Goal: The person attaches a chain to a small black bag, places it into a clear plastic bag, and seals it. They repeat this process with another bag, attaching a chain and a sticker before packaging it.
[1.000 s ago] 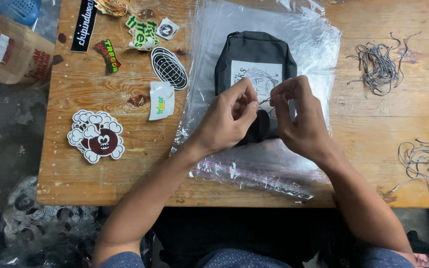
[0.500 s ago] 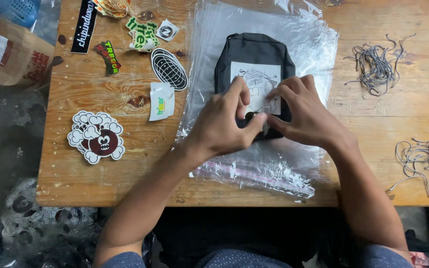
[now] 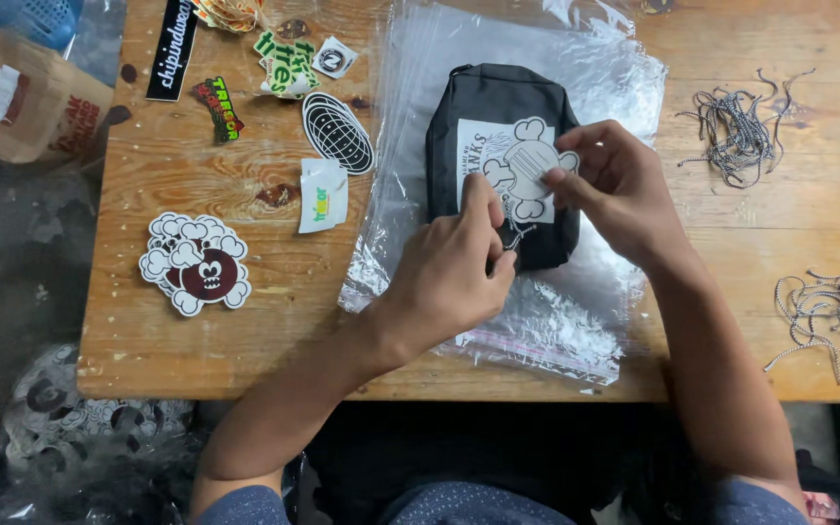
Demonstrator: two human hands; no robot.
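Observation:
A small black zip pouch lies on a stack of clear plastic bags in the middle of the wooden table. A white cloud-shaped sticker and a white card sit on the pouch's front. My right hand pinches the sticker's right edge. My left hand rests on the pouch's lower left, its fingertips closed on a short speckled cord near the pouch's bottom.
Stickers lie on the table's left: a stack of cloud-shaped ones, an oval black one, several small coloured ones. Bundles of speckled cords lie at right and far right. A cardboard box sits off the left edge.
Both hands have moved apart and up the pouch, uncovering the white sticker. The right hand has shifted to the sticker's right edge; the left stays at the cord.

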